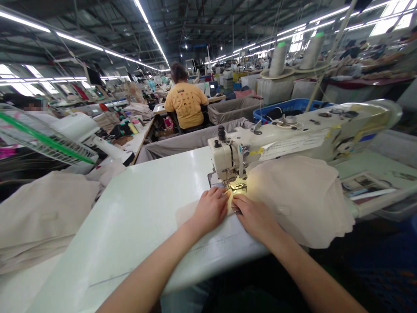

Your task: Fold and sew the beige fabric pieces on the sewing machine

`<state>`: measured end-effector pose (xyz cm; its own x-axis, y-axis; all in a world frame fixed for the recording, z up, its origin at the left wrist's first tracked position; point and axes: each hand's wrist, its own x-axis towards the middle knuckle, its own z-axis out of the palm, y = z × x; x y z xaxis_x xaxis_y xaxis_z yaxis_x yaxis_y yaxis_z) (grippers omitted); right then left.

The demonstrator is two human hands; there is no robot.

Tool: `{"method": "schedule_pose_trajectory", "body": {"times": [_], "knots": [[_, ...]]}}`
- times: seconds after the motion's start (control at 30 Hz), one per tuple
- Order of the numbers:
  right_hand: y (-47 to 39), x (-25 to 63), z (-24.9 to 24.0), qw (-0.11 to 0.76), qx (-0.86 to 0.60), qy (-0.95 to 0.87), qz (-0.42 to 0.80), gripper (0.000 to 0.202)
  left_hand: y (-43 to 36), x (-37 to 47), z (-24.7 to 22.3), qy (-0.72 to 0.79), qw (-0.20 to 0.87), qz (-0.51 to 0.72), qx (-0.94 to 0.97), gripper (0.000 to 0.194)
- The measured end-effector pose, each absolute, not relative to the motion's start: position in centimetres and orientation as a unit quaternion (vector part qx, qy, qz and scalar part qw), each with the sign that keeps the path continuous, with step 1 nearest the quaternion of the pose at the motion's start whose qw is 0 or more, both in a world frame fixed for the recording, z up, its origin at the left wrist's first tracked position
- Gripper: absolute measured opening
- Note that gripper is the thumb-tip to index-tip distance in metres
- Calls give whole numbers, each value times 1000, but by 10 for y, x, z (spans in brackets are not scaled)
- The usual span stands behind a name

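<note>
Two hands meet at the front of the sewing machine (293, 130): the left hand (211, 209) and the right hand (256, 217) both lie flat, fingers together and pressed down on a piece of beige fabric (299, 195), gripping nothing between thumb and finger so far as the view shows. Their fingertips sit just before the presser foot (239, 187), lit by the machine's small lamp, which suggests the cloth is being pinned to the table (146, 208) and kept flat and aligned where the needle works. The bulk of the fabric spreads to the right, under the machine's arm and over the table edge, likely so its weight stays clear of the stitch line. A thin flap of it lies under the left hand toward the left. On the far left a stack of similar beige pieces (42, 213) rests within reach, beside a white fan (48, 139). Two thread cones (295, 56) stand behind the machine, high enough to feed downward. Farther off, a person in a yellow shirt (185, 104) sits at another station, back turned.
</note>
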<state>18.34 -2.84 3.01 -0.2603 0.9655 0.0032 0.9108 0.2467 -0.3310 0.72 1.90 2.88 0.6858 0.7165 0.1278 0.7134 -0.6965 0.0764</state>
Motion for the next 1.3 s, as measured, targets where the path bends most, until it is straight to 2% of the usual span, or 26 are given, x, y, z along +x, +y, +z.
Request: {"method": "schedule_pose_trajectory", "body": {"times": [0.43, 0.6, 0.8, 1.3], "knots": [[-26, 184, 30, 94, -590, -792, 121, 25, 20, 6, 26, 379, -8, 72, 922, 27], [-36, 190, 30, 92, -580, -799, 130, 24, 0, 5, 28, 318, 31, 60, 946, 22], [-47, 193, 26, 93, -578, -798, 145, 25, -15, 1, 29, 287, 32, 89, 953, 27], [-11, 185, 33, 104, -592, -788, 130, 23, 42, -4, 27, 300, 21, 101, 948, 28]]}}
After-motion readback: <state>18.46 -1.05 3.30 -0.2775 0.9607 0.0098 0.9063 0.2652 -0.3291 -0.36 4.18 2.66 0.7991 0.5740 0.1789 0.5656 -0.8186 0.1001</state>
